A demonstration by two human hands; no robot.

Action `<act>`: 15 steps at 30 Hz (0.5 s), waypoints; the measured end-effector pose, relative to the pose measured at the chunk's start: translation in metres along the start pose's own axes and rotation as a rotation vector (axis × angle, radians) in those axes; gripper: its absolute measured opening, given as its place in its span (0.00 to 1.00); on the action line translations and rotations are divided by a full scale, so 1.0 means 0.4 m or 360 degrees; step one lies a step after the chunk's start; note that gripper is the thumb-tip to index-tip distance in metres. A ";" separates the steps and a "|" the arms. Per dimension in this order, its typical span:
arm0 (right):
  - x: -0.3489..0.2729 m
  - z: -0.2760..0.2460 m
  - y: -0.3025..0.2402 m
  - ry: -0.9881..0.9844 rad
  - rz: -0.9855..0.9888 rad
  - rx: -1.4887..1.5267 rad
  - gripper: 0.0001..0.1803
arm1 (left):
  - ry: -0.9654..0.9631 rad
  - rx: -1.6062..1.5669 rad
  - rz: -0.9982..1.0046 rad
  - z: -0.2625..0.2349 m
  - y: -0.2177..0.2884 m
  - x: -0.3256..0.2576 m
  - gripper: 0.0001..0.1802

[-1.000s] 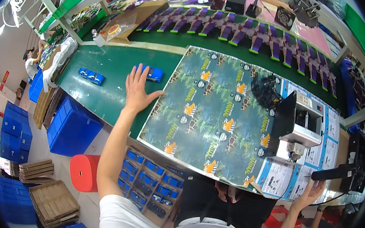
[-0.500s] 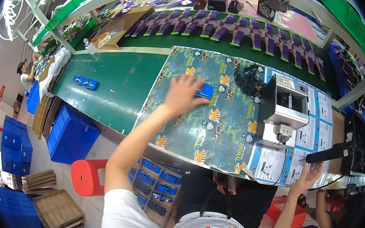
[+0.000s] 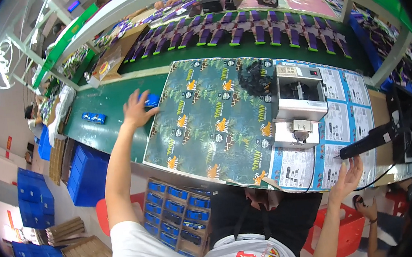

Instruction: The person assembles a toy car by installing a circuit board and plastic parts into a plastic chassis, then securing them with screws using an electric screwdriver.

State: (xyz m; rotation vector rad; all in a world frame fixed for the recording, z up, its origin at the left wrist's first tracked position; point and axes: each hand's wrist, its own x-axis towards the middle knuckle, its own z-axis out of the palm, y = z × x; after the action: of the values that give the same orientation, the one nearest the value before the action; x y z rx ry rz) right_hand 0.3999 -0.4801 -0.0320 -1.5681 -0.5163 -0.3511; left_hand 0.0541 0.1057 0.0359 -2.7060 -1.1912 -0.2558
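My left hand (image 3: 137,114) is stretched over the green tabletop, just left of the patterned sheet. Its thumb and fingers are spread around a blue toy car (image 3: 151,100), which sits between them. A second blue toy car (image 3: 94,118) lies farther left on the green surface. My right hand (image 3: 348,179) is at the table's front right edge, fingers extended and holding nothing. Close above its fingertips is the thin tip of a black electric screwdriver (image 3: 368,142). A metal machine with a keypad (image 3: 301,89) stands on the right part of the table.
A black tangled heap (image 3: 256,79) lies beside the machine. Behind it, purple and green toy parts (image 3: 236,35) line a green belt. Below the table is a divided carton of blue cars (image 3: 177,215). Red stools (image 3: 342,229) and another person's hand (image 3: 367,207) are at lower right.
My left hand and the blue toy car have moved left, from the patterned sheet onto the green tabletop. The view has shifted. My right hand stays near the screwdriver tip.
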 end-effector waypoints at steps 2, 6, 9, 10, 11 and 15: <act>0.008 0.016 -0.010 0.0005 0.0009 0.0034 0.29 | -0.0068 -0.0044 -0.0333 0.031 -0.107 -0.028 0.44; 0.006 0.008 -0.016 0.0042 0.0024 -0.0001 0.29 | 0.0198 -0.0062 -0.0226 0.042 0.043 -0.011 0.43; 0.001 -0.008 -0.004 0.0045 0.0017 -0.0031 0.29 | 0.0182 -0.0123 0.0291 -0.051 0.361 -0.045 0.41; 0.001 -0.006 -0.002 0.0032 0.0006 -0.0038 0.29 | 0.0283 -0.0186 0.0435 -0.049 0.446 -0.064 0.43; -0.003 -0.009 -0.002 0.0026 0.0019 -0.0032 0.28 | 0.0198 -0.0189 0.0536 -0.081 0.532 -0.078 0.43; -0.006 0.006 0.017 0.0004 0.0037 0.0033 0.27 | 0.0256 -0.0613 0.0930 -0.057 0.687 -0.093 0.40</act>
State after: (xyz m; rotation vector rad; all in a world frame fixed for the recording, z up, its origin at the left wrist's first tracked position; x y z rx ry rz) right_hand 0.4010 -0.4782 -0.0391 -1.5520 -0.4979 -0.3293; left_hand 0.2308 -0.1087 0.0252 -3.1288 -0.2938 -0.6498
